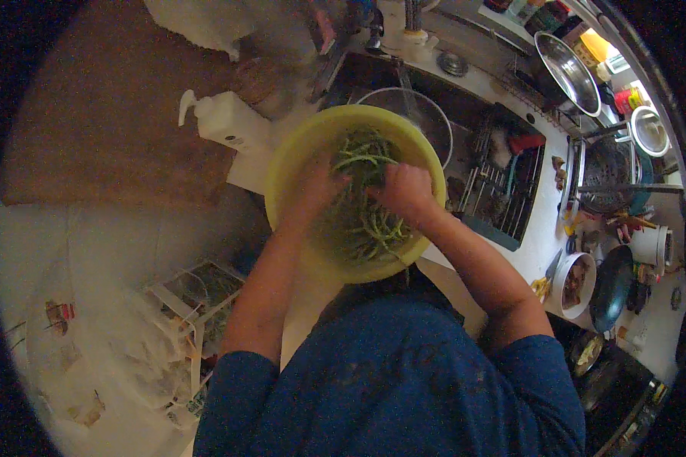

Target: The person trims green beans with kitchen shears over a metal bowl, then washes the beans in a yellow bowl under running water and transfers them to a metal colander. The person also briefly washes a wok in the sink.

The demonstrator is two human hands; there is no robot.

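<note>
A yellow plastic basin (pixel 281 143) is in front of my body, over the near edge of the sink. Inside lies a tangle of thin green vegetable stalks (pixel 380 225). My right hand (pixel 409 188) reaches into the basin from the right, its fingers curled around some of the stalks. Opposite it, my left hand (pixel 324 185) is also down in the basin and touches the greens; blur and shadow hide its fingertips. Just beyond the basin, the rim of a clear round bowl or lid (pixel 450 134) shows beneath the faucet spout (pixel 405 85).
A white pump bottle (pixel 223 123) stands left of the basin. On the right are a sink rack (pixel 491 188), a white bowl of brown food (pixel 575 285), a dark pan (pixel 611 288) and a steel bowl (pixel 569 74). A white-framed bin or rack (pixel 197 348) is at lower left.
</note>
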